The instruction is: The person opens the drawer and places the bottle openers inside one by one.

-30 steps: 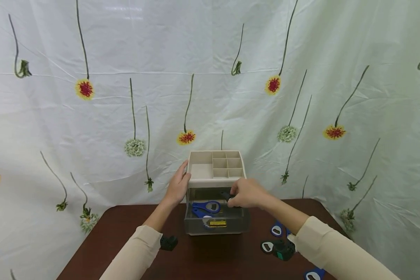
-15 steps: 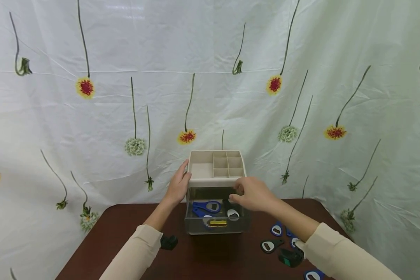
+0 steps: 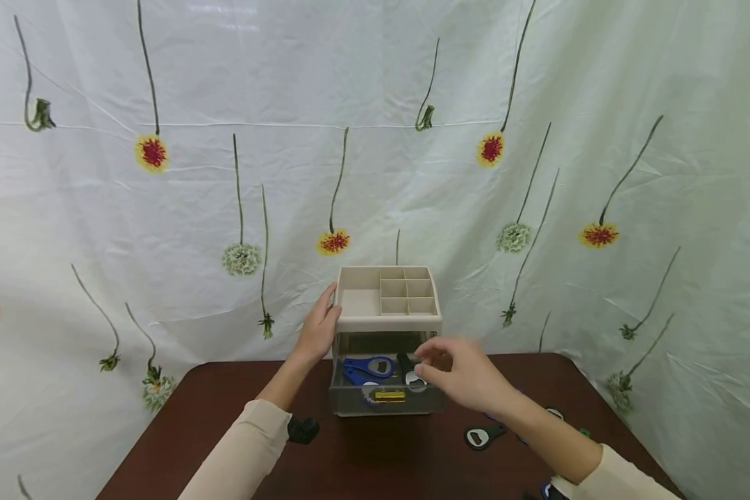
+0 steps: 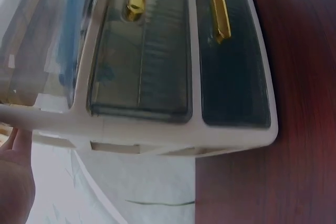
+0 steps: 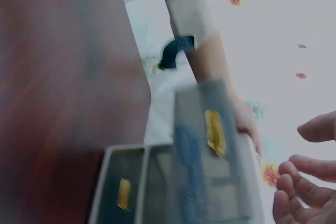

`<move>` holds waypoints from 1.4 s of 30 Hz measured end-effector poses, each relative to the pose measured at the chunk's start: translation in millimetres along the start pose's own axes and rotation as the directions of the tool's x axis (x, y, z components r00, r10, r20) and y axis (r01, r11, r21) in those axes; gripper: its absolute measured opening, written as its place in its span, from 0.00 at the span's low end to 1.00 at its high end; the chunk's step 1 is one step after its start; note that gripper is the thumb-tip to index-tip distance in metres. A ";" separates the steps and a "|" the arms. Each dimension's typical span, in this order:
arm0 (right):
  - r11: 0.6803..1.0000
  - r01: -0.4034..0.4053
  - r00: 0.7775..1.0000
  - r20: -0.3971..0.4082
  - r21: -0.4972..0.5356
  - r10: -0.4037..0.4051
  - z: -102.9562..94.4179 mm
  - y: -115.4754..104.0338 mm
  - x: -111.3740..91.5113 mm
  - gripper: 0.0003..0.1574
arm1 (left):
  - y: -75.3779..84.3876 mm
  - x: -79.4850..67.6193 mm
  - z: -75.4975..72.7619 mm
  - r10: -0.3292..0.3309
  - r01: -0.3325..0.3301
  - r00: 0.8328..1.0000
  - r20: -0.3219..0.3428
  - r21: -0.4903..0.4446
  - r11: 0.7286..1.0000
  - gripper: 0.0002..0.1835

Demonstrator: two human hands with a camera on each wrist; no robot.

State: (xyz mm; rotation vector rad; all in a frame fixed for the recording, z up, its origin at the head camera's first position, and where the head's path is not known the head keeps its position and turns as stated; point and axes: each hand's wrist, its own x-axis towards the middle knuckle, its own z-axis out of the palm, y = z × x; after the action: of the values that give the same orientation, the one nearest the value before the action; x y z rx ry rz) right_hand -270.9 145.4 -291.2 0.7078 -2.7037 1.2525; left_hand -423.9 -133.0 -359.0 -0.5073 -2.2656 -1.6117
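A beige desktop drawer box [image 3: 389,323] stands on the table, its clear top drawer [image 3: 356,398] pulled out. Inside that drawer lie blue bottle openers [image 3: 364,366] on the left and a black bottle opener [image 3: 405,364] on the right. My left hand [image 3: 316,332] rests against the box's left side, fingers extended; part of it shows in the left wrist view. Over the drawer's right edge is my right hand [image 3: 465,369], thumb and fingers apart and loosely bent. The right wrist view shows that hand [image 5: 310,182] holding nothing, beside the box.
Several more bottle openers lie on the dark red-brown table [image 3: 244,417], including a black one [image 3: 478,437] right of the box; my right forearm partly covers others. Two lower drawers with gold handles [image 4: 221,18] are closed. A flower-patterned cloth [image 3: 287,173] hangs behind.
My right hand has let go of the black bottle opener, which now lies in the drawer. The hand has drawn back down and to the right. My left hand stays on the box.
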 end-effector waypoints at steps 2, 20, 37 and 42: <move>0.999 -0.003 1.000 0.007 0.046 0.003 10.2 0.9 -9.5 0.14 | -2.0 -0.4 0.3 -0.009 0.009 1.000 -0.004 -0.003 1.000 0.32; 0.714 -0.264 0.919 -0.057 0.648 0.391 118.8 34.1 -27.4 0.23 | 0.4 2.4 3.6 -0.005 0.005 1.000 -0.006 0.002 1.000 0.31; 0.510 -0.216 0.838 -0.111 0.832 0.535 134.0 19.4 -18.2 0.19 | -1.3 0.3 -0.5 -0.004 0.005 1.000 -0.012 0.040 0.999 0.31; 0.516 -0.203 0.835 -0.127 0.832 0.535 132.1 17.0 -13.7 0.19 | -1.9 -0.3 -1.8 -0.001 0.001 1.000 -0.008 0.042 0.999 0.31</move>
State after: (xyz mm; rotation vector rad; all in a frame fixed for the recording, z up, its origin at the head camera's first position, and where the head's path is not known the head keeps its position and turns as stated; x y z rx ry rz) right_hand -250.5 62.5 -394.2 -0.1702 -1.9131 2.4650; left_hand -424.4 -135.4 -360.2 -0.4885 -2.2888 -1.5606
